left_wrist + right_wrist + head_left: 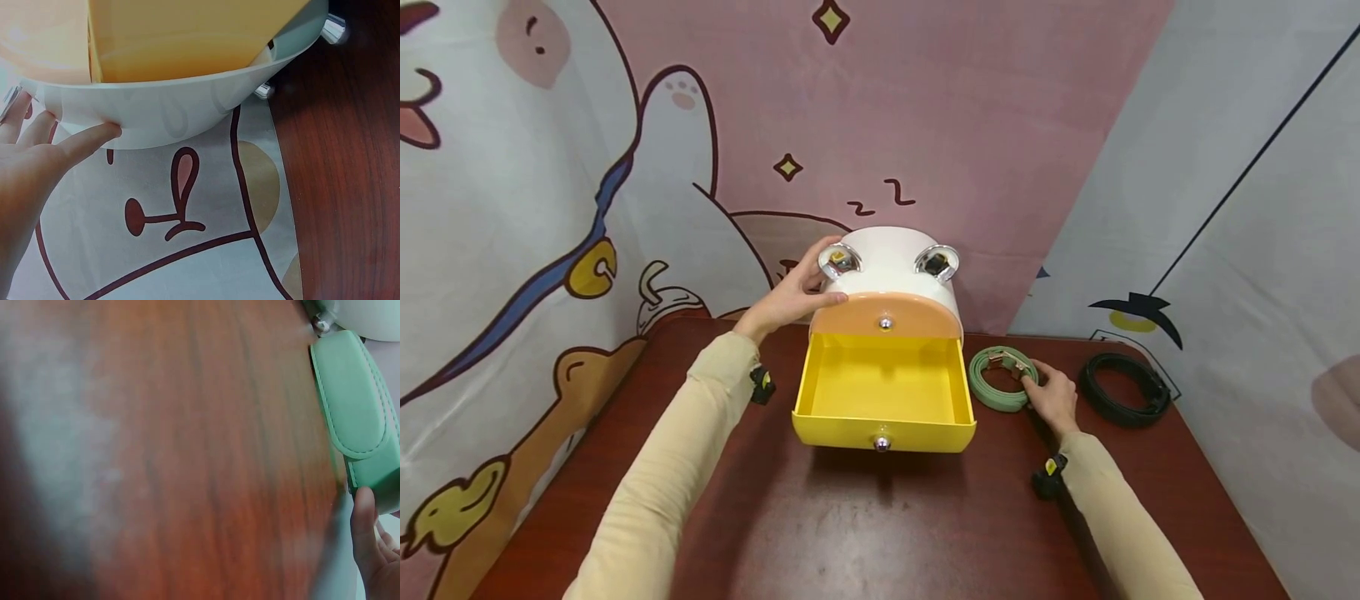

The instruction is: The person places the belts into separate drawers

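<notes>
A white desktop drawer box (pixel 891 254) with two chrome-rimmed eyes stands at the back of the table. Its orange upper drawer (pixel 850 317) is closed, while the yellow lower drawer (pixel 883 429) is pulled out, its inside bare. My left hand (pixel 787 298) rests on the box's left side, thumb near the front edge; in the left wrist view its fingers (pixel 94 140) touch the white shell. To the right of the drawer lies a coiled green belt (pixel 981 392) with a gold-coloured buckle. My right hand (pixel 1055 397) pinches the coil's right side; the right wrist view shows the thumb (pixel 364 515) against it.
A coiled black belt (pixel 1108 408) lies farther right on the dark red-brown table (pixel 880 533). Cloth printed with cartoon animals (pixel 940 108) hangs behind the table and along its sides. The open drawer juts toward the front.
</notes>
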The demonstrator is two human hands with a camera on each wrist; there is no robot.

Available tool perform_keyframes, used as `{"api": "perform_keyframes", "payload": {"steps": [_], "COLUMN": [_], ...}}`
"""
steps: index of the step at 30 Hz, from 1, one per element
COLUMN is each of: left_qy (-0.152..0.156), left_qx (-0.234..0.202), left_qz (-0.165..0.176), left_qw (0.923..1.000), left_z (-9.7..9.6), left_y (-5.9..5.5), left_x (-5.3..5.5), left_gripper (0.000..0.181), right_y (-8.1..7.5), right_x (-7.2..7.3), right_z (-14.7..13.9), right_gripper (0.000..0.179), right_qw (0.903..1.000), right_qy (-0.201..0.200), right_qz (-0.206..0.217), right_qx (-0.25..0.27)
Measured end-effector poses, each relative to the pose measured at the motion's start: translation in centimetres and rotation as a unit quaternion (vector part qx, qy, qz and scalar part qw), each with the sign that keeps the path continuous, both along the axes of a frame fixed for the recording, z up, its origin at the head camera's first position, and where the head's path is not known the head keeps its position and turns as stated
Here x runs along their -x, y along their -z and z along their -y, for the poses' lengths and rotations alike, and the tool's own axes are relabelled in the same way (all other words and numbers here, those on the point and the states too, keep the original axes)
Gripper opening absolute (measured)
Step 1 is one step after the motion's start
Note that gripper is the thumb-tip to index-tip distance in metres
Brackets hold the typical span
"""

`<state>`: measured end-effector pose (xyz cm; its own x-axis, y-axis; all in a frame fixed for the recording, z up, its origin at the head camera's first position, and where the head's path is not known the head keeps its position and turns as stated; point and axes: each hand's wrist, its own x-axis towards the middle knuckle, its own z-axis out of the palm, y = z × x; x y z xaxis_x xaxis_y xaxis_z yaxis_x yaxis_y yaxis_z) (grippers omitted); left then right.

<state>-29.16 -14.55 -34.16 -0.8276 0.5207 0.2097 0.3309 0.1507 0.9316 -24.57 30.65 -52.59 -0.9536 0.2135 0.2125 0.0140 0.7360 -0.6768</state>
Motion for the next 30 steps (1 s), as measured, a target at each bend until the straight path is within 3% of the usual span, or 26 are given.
{"api": "perform_keyframes", "payload": {"steps": [12, 22, 30], "left_qy": [0.002, 0.003, 0.008], "left_qx": [-0.005, -0.006, 0.0], "left_qz": [-0.011, -0.004, 0.003], "left_qw": [0.9999, 1.0, 1.0], "left_z": [0.2, 0.2, -0.2], "left_y": [-0.1, -0.3, -1.8], "left_x": [0.0, -0.2, -1.8], "left_gripper": [0.087, 0.086, 0.087], "right_y": [-1.7, -3.3, -3.9], "right_x": [-0.6, -1.2, -2.0], "right_z": [0.0, 0.3, 0.6], "right_gripper": [0.041, 0.04, 0.039], "right_qw": [0.9931, 0.9949, 0.9945], "right_qy": [0.02, 0.011, 0.023], "right_qz": [-0.001, -0.014, -0.025], "right_qx": [0.116, 0.099, 0.099]}}
